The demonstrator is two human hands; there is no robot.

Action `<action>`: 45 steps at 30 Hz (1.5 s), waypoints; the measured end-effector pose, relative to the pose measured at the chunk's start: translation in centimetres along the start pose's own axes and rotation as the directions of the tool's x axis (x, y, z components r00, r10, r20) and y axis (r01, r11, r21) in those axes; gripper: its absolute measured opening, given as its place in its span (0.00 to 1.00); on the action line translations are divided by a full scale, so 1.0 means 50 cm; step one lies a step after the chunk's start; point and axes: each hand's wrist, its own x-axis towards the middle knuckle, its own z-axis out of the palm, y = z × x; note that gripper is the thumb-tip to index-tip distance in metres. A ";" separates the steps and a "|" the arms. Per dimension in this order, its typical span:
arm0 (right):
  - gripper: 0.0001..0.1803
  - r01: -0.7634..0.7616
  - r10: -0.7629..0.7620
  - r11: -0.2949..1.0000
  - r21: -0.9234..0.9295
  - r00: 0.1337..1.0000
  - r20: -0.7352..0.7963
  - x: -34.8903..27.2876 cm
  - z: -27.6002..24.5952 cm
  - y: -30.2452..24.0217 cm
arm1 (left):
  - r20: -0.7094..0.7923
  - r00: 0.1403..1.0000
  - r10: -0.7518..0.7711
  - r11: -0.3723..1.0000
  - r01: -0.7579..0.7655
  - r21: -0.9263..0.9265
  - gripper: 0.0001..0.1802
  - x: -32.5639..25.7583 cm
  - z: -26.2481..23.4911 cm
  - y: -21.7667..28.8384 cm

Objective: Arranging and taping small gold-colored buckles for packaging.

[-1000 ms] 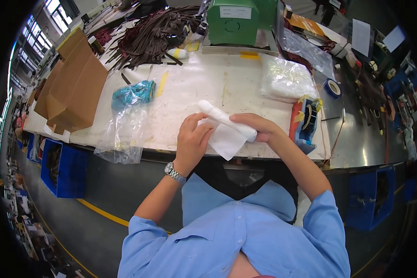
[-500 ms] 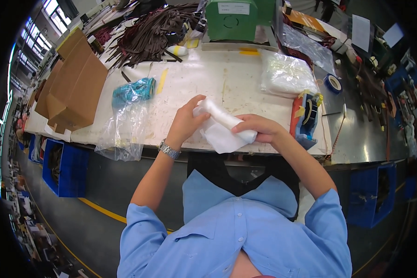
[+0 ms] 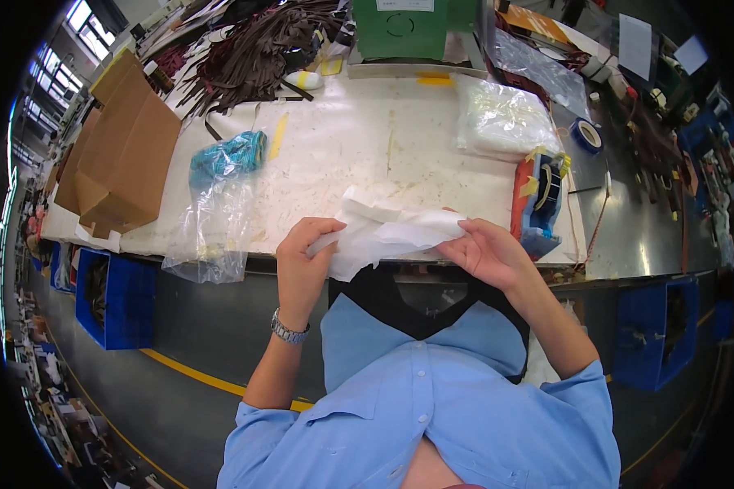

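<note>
A thin white sheet (image 3: pixel 387 234), crumpled and partly see-through, stretches between my two hands above the front edge of the white-topped table (image 3: pixel 359 147). My left hand (image 3: pixel 306 253) pinches its left end between thumb and fingers. At the other end, my right hand (image 3: pixel 488 251) grips the sheet's right corner. Folds run across its upper side, and a loose part hangs past the table edge. Whether anything lies inside the folds I cannot tell. Left of my hands is a clear plastic bag (image 3: pixel 212 232) with a turquoise bundle (image 3: pixel 230 159) at its top.
An open cardboard box (image 3: pixel 126 155) stands at the left. A tape dispenser (image 3: pixel 538 204), a clear bag of white material (image 3: pixel 506 118) and a blue tape roll (image 3: pixel 585 136) lie right. Dark strips (image 3: pixel 253 53) and a green machine (image 3: pixel 400 33) are at the back.
The white sheet was rolled into a tube and is now opened out and spread sideways. My hands have moved apart and nearer to me.
</note>
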 end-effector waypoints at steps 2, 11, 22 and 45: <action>0.32 0.008 -0.007 1.000 0.028 1.000 -0.028 -0.046 -0.009 0.014 | 0.023 1.000 0.006 0.999 -0.006 0.034 0.17 -0.015 0.006 0.013; 0.23 0.306 -0.564 -0.541 -0.783 0.559 0.608 -0.004 0.058 0.038 | 0.045 0.999 -0.026 0.998 0.023 0.061 0.19 -0.069 0.011 -0.013; 0.23 0.289 -0.527 -0.578 -0.763 0.582 0.619 0.129 0.031 0.014 | 0.010 0.999 -0.034 0.999 0.034 0.037 0.19 -0.091 0.002 0.023; 0.15 0.035 -0.524 -0.748 -0.663 0.581 0.623 0.219 0.032 -0.058 | -0.011 0.999 -0.037 0.997 0.038 0.069 0.19 -0.133 -0.044 0.086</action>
